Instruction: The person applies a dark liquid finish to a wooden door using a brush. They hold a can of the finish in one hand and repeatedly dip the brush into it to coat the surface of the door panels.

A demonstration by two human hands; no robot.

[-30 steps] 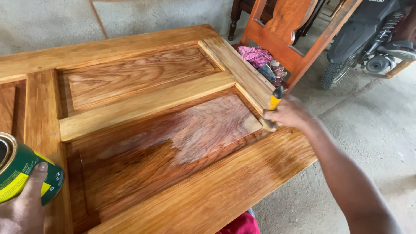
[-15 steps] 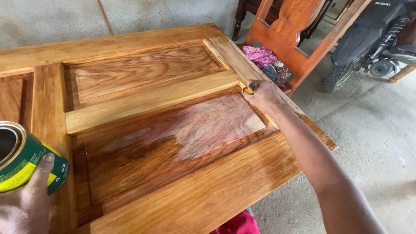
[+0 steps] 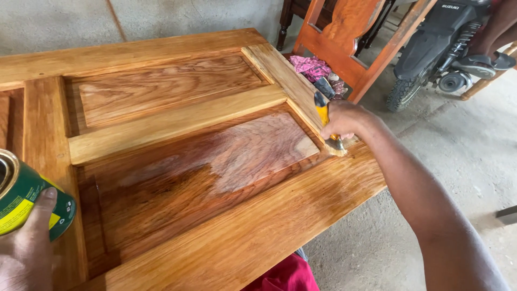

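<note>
A wooden panelled door (image 3: 177, 129) lies flat in front of me, its near panel partly dark and glossy with wet finish. My right hand (image 3: 344, 118) grips a yellow-handled paintbrush (image 3: 326, 121), bristles pressed on the door's right stile beside the lower panel's corner. My left hand (image 3: 27, 248) holds an open green and yellow tin can (image 3: 24, 196) at the lower left, over the door's left part.
A wooden chair frame (image 3: 350, 37) stands beyond the door's right end, with a pink cloth (image 3: 309, 67) beneath it. A dark motorbike (image 3: 441, 48) is parked at the upper right on the concrete floor (image 3: 463, 161). Red fabric (image 3: 285, 275) shows below the door's near edge.
My right hand has drawn the brush back toward me along the right stile, after reaching further up it half a second ago. The can stays in my left hand.
</note>
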